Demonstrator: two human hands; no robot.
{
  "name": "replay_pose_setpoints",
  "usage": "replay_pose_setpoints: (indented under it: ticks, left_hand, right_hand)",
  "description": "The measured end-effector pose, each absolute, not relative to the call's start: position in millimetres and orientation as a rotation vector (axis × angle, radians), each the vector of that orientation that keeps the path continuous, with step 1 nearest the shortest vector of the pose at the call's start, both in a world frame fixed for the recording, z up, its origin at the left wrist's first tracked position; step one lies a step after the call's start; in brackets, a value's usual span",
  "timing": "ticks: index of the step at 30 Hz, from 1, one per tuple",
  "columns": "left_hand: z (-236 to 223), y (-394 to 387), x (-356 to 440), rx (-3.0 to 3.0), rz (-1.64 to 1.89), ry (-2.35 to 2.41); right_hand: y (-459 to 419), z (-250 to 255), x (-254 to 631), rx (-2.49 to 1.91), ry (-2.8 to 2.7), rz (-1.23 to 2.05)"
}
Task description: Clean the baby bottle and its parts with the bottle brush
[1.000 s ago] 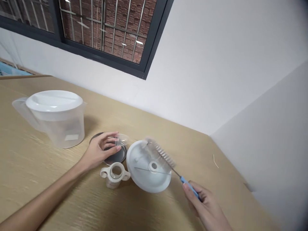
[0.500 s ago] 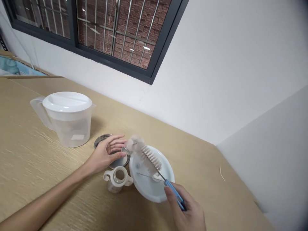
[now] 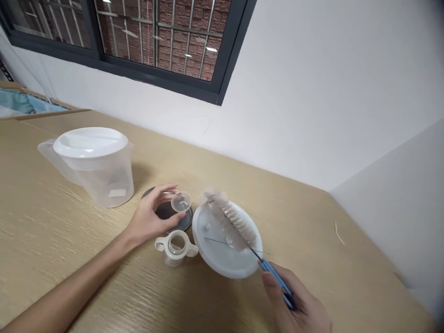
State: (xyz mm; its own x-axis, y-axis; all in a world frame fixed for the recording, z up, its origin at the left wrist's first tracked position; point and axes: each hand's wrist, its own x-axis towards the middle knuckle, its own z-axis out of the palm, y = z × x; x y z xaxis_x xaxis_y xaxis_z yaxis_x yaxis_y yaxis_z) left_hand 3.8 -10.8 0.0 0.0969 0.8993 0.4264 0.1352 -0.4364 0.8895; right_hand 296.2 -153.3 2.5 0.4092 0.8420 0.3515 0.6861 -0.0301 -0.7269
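Observation:
My left hand (image 3: 154,210) grips a small clear cup (image 3: 181,202) between thumb and fingers, its round mouth turned toward me. My right hand (image 3: 294,293) is closed round the blue handle of a bottle brush (image 3: 232,222). The pale bristles hang over a white bowl (image 3: 215,266), apart from the cup. A thin wire-like rod (image 3: 217,240) shows in the bowl, partly hidden by the brush. Close below my left hand stands a clear little bottle with a cream two-handled collar (image 3: 176,247), its top uncovered. Beneath that hand lies a dark, metal-rimmed round piece (image 3: 183,223).
A translucent pitcher with a white lid (image 3: 93,166) stands at the left on the wooden table (image 3: 114,286). One thin pale strand (image 3: 339,233) lies on the right side. Behind the table are a white wall (image 3: 294,92) and a barred window (image 3: 159,41).
The brush head has pulled back to the right, away from the clear cup. My left hand has tilted the cup so its opening shows. The view has shifted slightly.

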Motion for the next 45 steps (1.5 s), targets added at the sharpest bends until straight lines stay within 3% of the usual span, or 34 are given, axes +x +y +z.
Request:
replay_pose_setpoints:
  ticks: [5, 11, 26, 34, 38, 42, 45]
  left_hand:
    - [5, -10, -1, 1.94, 1.402, 1.29]
    - [1, -8, -2, 1.911, 1.459, 1.277]
    - [2, -2, -2, 1.601, 1.608, 1.219]
    - [4, -3, 1, 1.589, 1.604, 1.183]
    - [0, -1, -1, 1.594, 1.601, 1.198]
    - [-4, 2, -2, 1.596, 1.608, 1.195]
    - [-3, 1, 0, 1.601, 1.635, 1.167]
  right_hand:
    - [-151, 3, 305, -1.79, -1.28, 0.107]
    - [-143, 0, 324, -1.85, -1.171, 0.044]
    - [-159, -8, 311, -1.826, -1.517, 0.233]
    - [-167, -15, 293, -1.925, -1.677, 0.112]
    - [-174, -18, 291, -2.053, -1.804, -0.185]
    - [-176, 19, 292, -1.877, -1.758, -0.581]
    - [-172, 78, 282, -1.641, -1.84, -0.244]
